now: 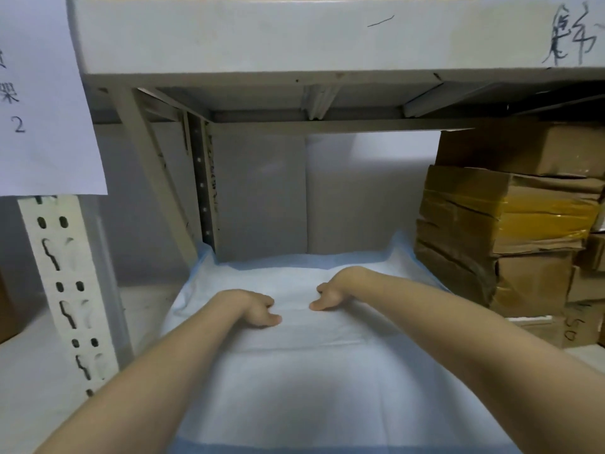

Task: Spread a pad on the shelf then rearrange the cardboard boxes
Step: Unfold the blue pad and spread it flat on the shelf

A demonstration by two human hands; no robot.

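- Grey metal shelving fills the scene, with a pale upper beam running across the top and dark handwritten marks at its right end.
- On the lower shelf lies the pad, white in the middle with a blue border, spread flat over the central part of the surface.
- Its far edge rides up slightly against the grey back panels, and its far right corner curls upward just beside the cardboard boxes.
- A person reaches in with both bare forearms, which lie over the pad.
- The left hand rests on the middle of the pad, wrist bent, fingers tucked downward and thumb pointing inward.
- The right hand rests on the pad a little farther back, near the left hand but not touching it, its fingers likewise bent down onto the fabric.
- Whether either hand pinches the pad or only presses on it cannot be told, as the fingertips are hidden beneath the knuckles.
- The boxes stand stacked at the right side of the shelf, crumpled and brown, with bands of yellow tape round the middle ones.
- A slotted upright post stands at the left, with a white paper sign bearing printed characters and the figure 2 above it.
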